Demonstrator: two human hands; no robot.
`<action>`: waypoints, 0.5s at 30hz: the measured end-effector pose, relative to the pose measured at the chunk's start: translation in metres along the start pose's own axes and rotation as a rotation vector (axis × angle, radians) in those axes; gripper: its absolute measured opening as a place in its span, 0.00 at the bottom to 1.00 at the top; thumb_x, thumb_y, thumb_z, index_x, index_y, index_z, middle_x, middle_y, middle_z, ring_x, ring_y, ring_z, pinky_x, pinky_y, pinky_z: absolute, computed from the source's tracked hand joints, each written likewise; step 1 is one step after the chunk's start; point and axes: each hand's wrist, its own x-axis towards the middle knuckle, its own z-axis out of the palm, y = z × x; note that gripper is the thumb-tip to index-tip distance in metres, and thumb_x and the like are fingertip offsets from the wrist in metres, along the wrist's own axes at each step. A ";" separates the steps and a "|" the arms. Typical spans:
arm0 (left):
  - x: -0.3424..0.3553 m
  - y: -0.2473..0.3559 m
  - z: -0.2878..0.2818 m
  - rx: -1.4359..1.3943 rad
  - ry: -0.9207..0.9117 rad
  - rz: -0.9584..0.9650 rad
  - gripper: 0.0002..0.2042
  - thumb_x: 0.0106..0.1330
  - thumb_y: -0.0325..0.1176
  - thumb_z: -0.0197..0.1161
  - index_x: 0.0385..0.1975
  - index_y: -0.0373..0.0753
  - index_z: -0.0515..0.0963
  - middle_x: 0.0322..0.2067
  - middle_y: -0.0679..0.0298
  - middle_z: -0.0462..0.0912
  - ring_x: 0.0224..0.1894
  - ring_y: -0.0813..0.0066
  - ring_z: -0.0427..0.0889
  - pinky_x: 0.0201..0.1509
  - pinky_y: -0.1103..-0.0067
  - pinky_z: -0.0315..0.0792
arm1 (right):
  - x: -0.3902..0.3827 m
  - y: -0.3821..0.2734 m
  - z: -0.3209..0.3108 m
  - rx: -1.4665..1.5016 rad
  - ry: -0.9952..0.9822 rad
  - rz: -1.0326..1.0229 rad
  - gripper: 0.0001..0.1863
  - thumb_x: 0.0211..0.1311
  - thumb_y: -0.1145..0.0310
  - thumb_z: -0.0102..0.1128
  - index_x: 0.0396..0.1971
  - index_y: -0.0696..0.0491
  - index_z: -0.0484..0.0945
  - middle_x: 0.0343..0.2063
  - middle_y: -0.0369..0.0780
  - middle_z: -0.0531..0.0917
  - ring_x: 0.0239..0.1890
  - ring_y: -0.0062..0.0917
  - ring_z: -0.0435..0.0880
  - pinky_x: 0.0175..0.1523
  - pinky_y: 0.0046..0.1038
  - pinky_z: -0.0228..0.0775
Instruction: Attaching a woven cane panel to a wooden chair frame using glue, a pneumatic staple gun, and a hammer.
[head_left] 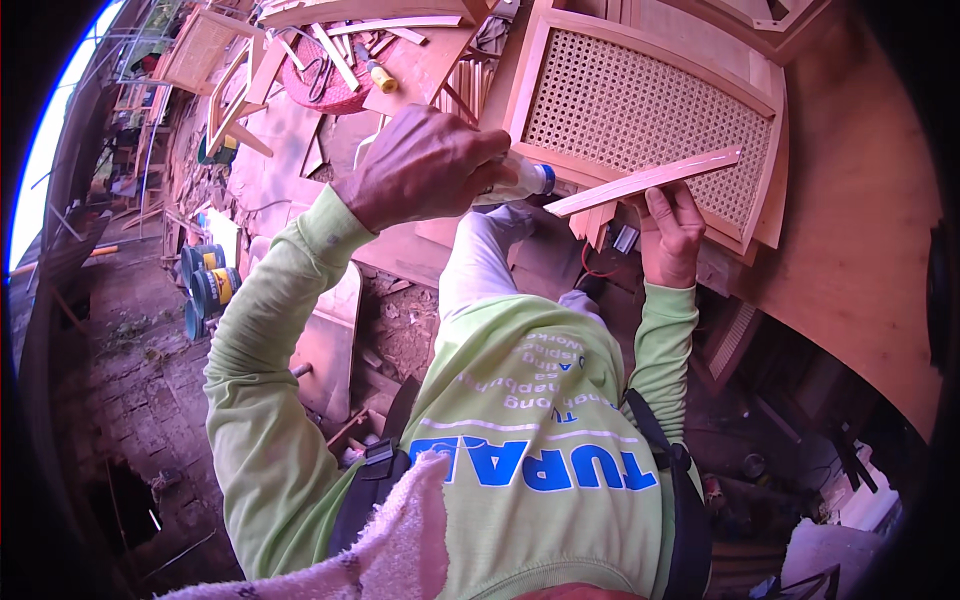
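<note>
My left hand is closed around a clear-looking squeeze bottle with a blue collar, tipped so its nozzle end points right. That end is just short of a thin wooden strip, and whether they touch I cannot tell. A shiny whitish line runs along the strip's upper face. Fingers and thumb of my right hand pinch the strip from below near its middle, holding it tilted up to the right. Behind the strip lies a wooden-framed panel of woven cane, partly covered by it.
A brown tabletop curves down the right side. At upper left, a yellow-handled tool, scissors and wood offcuts lie around a red woven tray. Wooden chair frames stand beyond. Dark buckets sit on the floor at left.
</note>
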 end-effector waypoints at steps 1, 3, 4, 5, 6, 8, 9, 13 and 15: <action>0.005 0.001 -0.002 0.010 0.016 0.020 0.14 0.68 0.44 0.69 0.28 0.41 0.78 0.19 0.55 0.79 0.18 0.51 0.80 0.24 0.60 0.70 | 0.002 -0.004 0.000 -0.037 -0.036 -0.010 0.13 0.77 0.79 0.56 0.57 0.59 0.79 0.49 0.41 0.86 0.52 0.26 0.85 0.63 0.33 0.79; 0.006 0.004 -0.007 -0.004 0.027 0.003 0.14 0.67 0.45 0.70 0.29 0.42 0.79 0.17 0.57 0.79 0.18 0.54 0.80 0.23 0.62 0.69 | -0.003 0.001 0.013 -0.169 -0.065 -0.049 0.13 0.75 0.81 0.58 0.56 0.61 0.80 0.48 0.41 0.86 0.51 0.24 0.85 0.61 0.29 0.77; 0.009 0.008 -0.011 -0.005 0.026 -0.017 0.13 0.67 0.45 0.70 0.29 0.43 0.79 0.16 0.58 0.79 0.18 0.55 0.80 0.23 0.62 0.68 | -0.004 0.005 0.012 -0.258 -0.091 -0.020 0.12 0.75 0.80 0.59 0.54 0.62 0.80 0.45 0.40 0.87 0.48 0.23 0.85 0.59 0.27 0.77; 0.012 0.010 -0.015 0.011 0.063 0.013 0.14 0.67 0.46 0.71 0.29 0.44 0.79 0.16 0.59 0.80 0.18 0.55 0.80 0.23 0.63 0.67 | -0.005 0.010 0.014 -0.315 -0.100 -0.031 0.11 0.74 0.80 0.60 0.53 0.62 0.81 0.43 0.40 0.88 0.45 0.22 0.86 0.56 0.26 0.78; 0.015 0.014 -0.018 0.006 0.080 0.018 0.14 0.67 0.46 0.71 0.29 0.44 0.79 0.16 0.59 0.80 0.18 0.55 0.80 0.23 0.63 0.67 | -0.006 0.012 0.018 -0.339 -0.113 -0.041 0.11 0.73 0.81 0.61 0.52 0.62 0.81 0.42 0.40 0.88 0.44 0.22 0.86 0.55 0.26 0.78; 0.021 0.016 -0.023 0.009 0.085 0.025 0.15 0.68 0.46 0.70 0.29 0.44 0.77 0.17 0.59 0.81 0.19 0.55 0.81 0.23 0.63 0.67 | -0.012 0.010 0.029 -0.389 -0.104 -0.052 0.11 0.71 0.82 0.62 0.51 0.62 0.81 0.41 0.39 0.88 0.44 0.21 0.87 0.54 0.25 0.79; 0.025 0.018 -0.027 0.014 0.089 0.032 0.15 0.68 0.46 0.70 0.29 0.44 0.77 0.17 0.59 0.81 0.19 0.55 0.81 0.23 0.63 0.67 | -0.015 0.010 0.029 -0.388 -0.103 -0.062 0.11 0.71 0.82 0.62 0.51 0.62 0.81 0.41 0.39 0.88 0.44 0.21 0.87 0.54 0.25 0.79; 0.038 0.025 -0.041 0.034 0.074 0.071 0.11 0.67 0.40 0.72 0.31 0.41 0.78 0.20 0.59 0.82 0.22 0.56 0.83 0.23 0.64 0.69 | -0.020 0.013 0.027 -0.458 -0.117 -0.058 0.10 0.71 0.82 0.61 0.50 0.61 0.79 0.42 0.40 0.89 0.47 0.22 0.87 0.57 0.26 0.79; 0.043 0.024 -0.039 0.011 0.161 0.112 0.14 0.70 0.46 0.70 0.31 0.44 0.77 0.18 0.57 0.81 0.19 0.53 0.81 0.24 0.61 0.69 | -0.021 0.012 0.026 -0.463 -0.142 -0.043 0.11 0.72 0.82 0.61 0.52 0.61 0.79 0.42 0.40 0.89 0.47 0.23 0.88 0.58 0.27 0.79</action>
